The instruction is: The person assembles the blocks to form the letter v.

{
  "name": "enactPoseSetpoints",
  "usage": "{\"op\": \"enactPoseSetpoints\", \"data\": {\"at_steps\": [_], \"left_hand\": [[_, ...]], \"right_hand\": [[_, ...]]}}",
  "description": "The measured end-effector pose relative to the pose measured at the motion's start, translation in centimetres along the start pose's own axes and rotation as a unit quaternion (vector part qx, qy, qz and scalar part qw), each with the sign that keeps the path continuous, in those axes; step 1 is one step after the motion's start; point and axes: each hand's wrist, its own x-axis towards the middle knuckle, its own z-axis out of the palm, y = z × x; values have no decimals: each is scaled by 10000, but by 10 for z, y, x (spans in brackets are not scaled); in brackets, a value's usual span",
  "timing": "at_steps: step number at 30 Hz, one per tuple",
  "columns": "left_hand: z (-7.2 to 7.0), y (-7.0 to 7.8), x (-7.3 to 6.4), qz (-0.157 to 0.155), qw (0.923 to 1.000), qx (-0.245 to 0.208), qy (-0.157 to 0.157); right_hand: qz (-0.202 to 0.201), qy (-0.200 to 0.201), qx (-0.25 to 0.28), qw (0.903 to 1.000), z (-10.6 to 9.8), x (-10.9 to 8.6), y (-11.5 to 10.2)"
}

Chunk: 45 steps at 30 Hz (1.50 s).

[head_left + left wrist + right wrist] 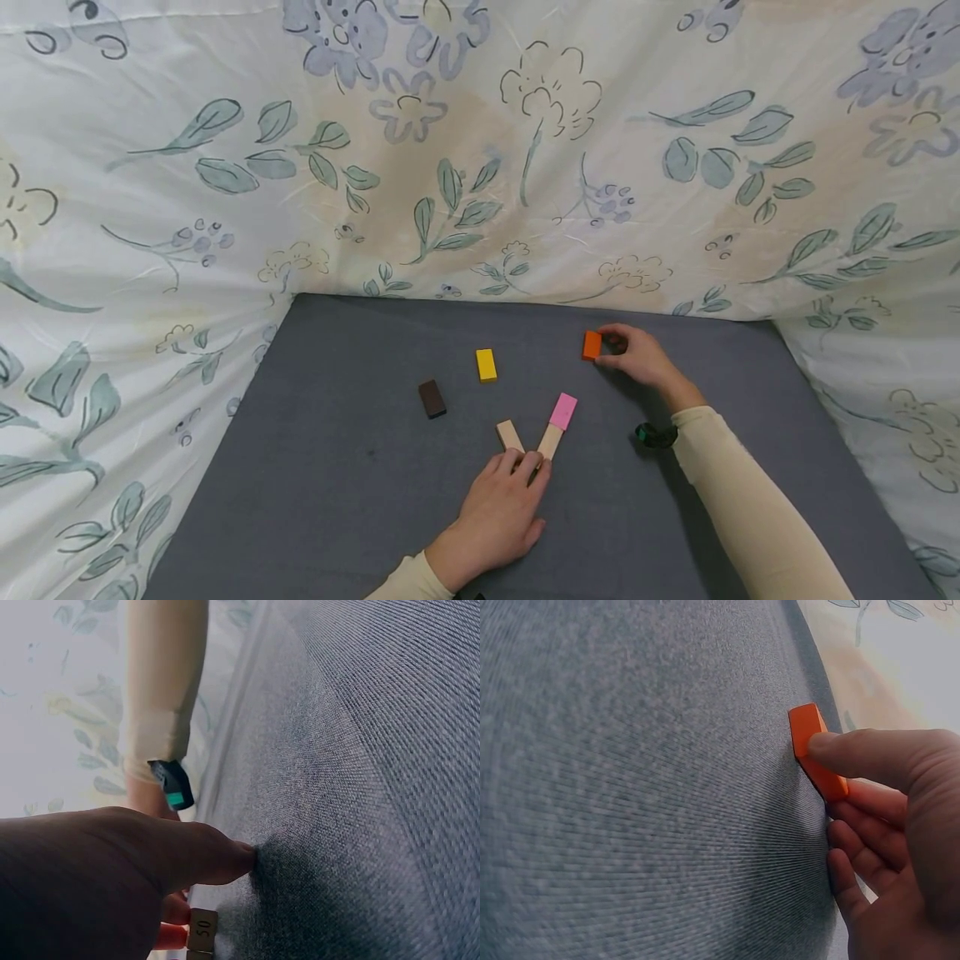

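While the right hand (639, 355) pinches the orange block (592, 345), with the thumb (877, 754) on one side and the fingers (874, 801) on the other, it cannot be told whether the block bears on the bench (337, 500). A light, square pinch should serve best, keeping the block level so that no corner drags. The left hand (495, 508) grasps nothing: its fingers reach loosely over the near ends of the left plain block (509, 434) and the right plain block (551, 441), which spread away from it in a V. Those fingertips would do well to steady without pushing, since a nudge could spoil the angle. The pink block (563, 411) meets the right plain block's far end, in line with it. Farther left, the yellow block (486, 365) and the dark brown block (432, 399) lie well apart; floral fabric (450, 275) hangs behind.
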Motion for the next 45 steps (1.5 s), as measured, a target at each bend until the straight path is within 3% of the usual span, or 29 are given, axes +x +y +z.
{"op": "enactPoseSetpoints", "data": {"at_steps": [26,45], "left_hand": [[-2,1,1,-24,9998,-14,-201],[-1,1,1,0,10000,28,-68]], "right_hand": [[80,230,137,9996,1,-4,3],[76,291,185,9994,3,-9,4]]}}
